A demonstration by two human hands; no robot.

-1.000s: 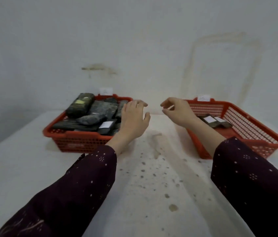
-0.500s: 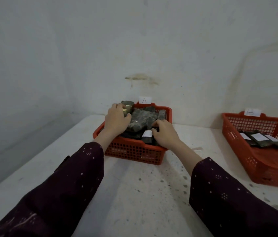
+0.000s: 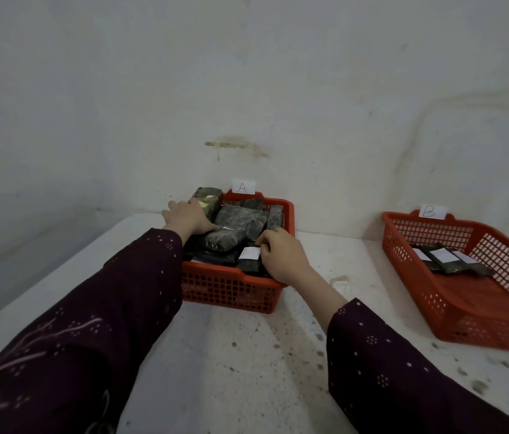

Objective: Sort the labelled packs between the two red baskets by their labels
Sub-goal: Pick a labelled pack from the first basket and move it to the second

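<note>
The white-labelled pack (image 3: 248, 259) lies at the near right corner of basket A (image 3: 231, 289), its label facing up (the letter on it is too faint to read). The right hand (image 3: 282, 256) has its fingers curled onto this pack's right edge, pinching it at the label. Around it the basket is heaped with dark packs (image 3: 240, 219), crowded edge to edge and rising above the rim.

At the far left corner a yellow-labelled pack (image 3: 207, 199) sits tilted on top of the heap. The left hand (image 3: 189, 216) rests on the heap just beside it, little finger stretched out past the basket's left rim. Its other fingertips are hidden, so I cannot tell whether it grips anything.

A white card marked A (image 3: 242, 187) stands at the back rim of this basket, against the wall (image 3: 247, 89).

Well apart to the right sits basket B (image 3: 453, 314), with its own card marked B (image 3: 429, 211). A few flat packs (image 3: 444, 261) lie on its floor, most of which is bare.

Both baskets stand on a white speckled table (image 3: 247, 371). Open tabletop stretches between them and in front. The table's left edge runs close beside the left sleeve (image 3: 90, 324).
</note>
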